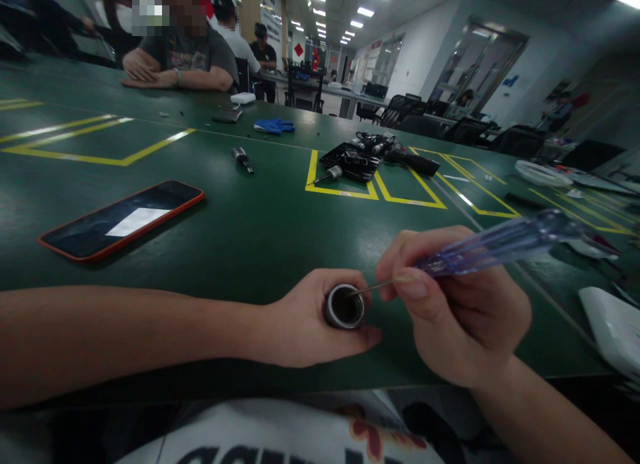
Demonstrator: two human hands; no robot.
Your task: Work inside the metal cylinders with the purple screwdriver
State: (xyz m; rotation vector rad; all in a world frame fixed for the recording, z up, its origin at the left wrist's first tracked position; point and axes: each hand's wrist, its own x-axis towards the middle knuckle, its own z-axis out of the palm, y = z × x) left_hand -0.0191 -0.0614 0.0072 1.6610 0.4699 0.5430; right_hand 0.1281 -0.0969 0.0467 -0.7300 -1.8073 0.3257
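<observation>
My left hand (pixel 313 321) is wrapped around a dark hollow cylinder with a metal rim (pixel 329 311), its open end facing up toward me. In my right hand (pixel 455 311) is a screwdriver with a clear bluish-purple handle (pixel 490 247), pinched near the front of the handle. The thin shaft points left, and its tip is at the mouth of the cylinder; how deep it reaches I cannot tell. Both hands are just above the near edge of the green table (pixel 260 231).
A phone in an orange case (pixel 125 221) lies at left. Beyond it are a small metal part (pixel 243 159), a blue glove (pixel 274 126) and a black bag (pixel 353 161) beside several metal parts. A white object (pixel 610 327) stands at right. Across the table sits a person (pixel 200 57).
</observation>
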